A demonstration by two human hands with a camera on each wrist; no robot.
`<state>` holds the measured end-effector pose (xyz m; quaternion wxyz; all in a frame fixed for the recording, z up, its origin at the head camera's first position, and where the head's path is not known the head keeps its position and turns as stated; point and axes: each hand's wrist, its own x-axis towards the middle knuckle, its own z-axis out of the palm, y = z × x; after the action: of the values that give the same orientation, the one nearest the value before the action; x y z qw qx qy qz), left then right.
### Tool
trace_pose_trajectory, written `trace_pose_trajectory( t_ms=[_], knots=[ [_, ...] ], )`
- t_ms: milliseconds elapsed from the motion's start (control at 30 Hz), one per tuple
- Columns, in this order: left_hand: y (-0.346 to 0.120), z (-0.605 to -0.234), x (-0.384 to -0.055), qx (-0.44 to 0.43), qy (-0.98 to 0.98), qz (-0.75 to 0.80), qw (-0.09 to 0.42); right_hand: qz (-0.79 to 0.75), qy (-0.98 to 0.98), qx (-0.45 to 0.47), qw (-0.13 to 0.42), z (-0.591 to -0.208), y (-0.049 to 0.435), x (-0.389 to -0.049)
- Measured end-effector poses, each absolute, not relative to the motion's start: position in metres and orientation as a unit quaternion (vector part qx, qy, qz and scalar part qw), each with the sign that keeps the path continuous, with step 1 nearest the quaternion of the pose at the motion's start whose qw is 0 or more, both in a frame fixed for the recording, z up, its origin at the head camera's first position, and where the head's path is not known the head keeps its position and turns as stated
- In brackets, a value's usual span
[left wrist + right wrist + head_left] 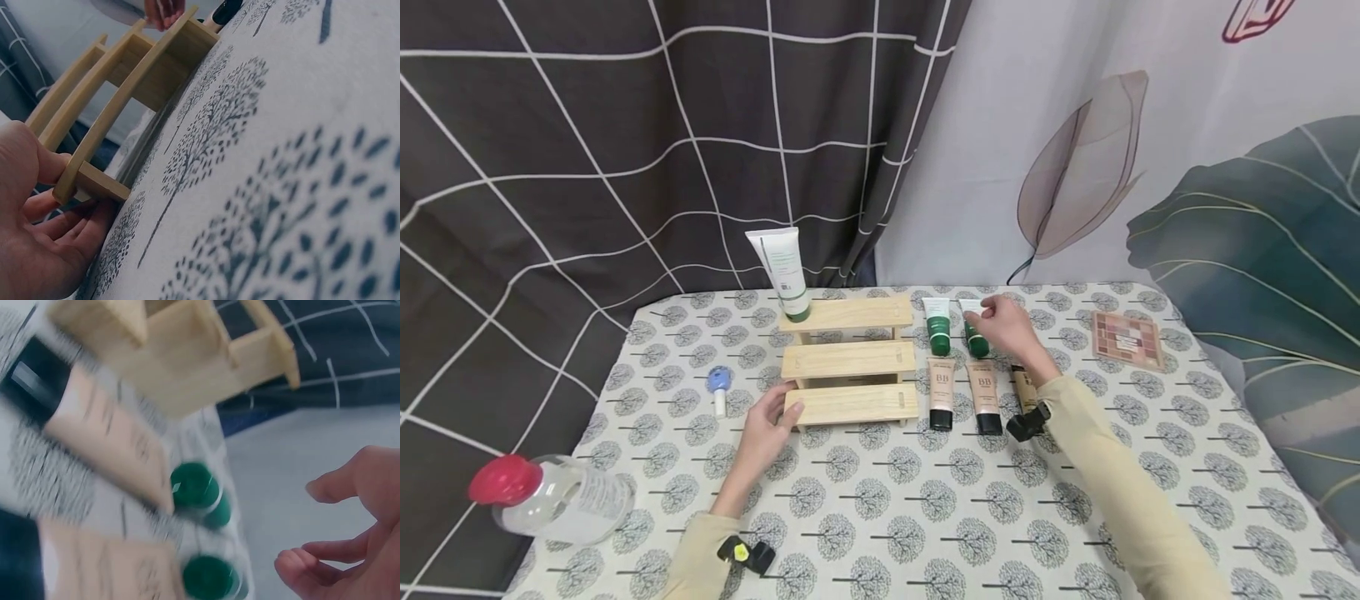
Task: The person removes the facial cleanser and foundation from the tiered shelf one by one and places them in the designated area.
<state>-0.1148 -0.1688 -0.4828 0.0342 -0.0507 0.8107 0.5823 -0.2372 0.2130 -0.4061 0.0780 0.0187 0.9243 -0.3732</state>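
My left hand grips the left end of the lowest step of a three-tier wooden display stand; in the left wrist view the thumb lies above the board, fingers below. On the top tier's left end a white tube stands on its green cap. My right hand hovers over the right one of two green-and-white tubes, partly covering it. In the right wrist view, a gap shows between its thumb and fingers, with nothing held. The other green-and-white tube lies nearer the stand.
Two beige BB cream tubes with black caps lie in front of the green ones. A gold-toned tube is partly hidden by the right wrist. Further off are a makeup palette, a small blue-and-white item and a red-capped clear bottle.
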Motion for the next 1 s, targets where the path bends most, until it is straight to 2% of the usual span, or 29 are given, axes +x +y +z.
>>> trace_pose_trajectory(
  t_ms=[367, 600, 1000],
  knots=[
    [-0.170, -0.480, -0.114, -0.047, 0.807, 0.587, 0.035, -0.469, 0.882, -0.001, 0.033, -0.370, 0.156, -0.246],
    [-0.170, -0.478, -0.114, -0.046, 0.807, 0.588, 0.033, -0.496, 0.867, -0.030, 0.047, -0.350, 0.116, -0.251],
    [-0.169, -0.477, -0.111, -0.045, 0.807, 0.588, 0.036, -0.515, 0.850, -0.096, 0.048, -0.349, 0.057, -0.249]
  ],
)
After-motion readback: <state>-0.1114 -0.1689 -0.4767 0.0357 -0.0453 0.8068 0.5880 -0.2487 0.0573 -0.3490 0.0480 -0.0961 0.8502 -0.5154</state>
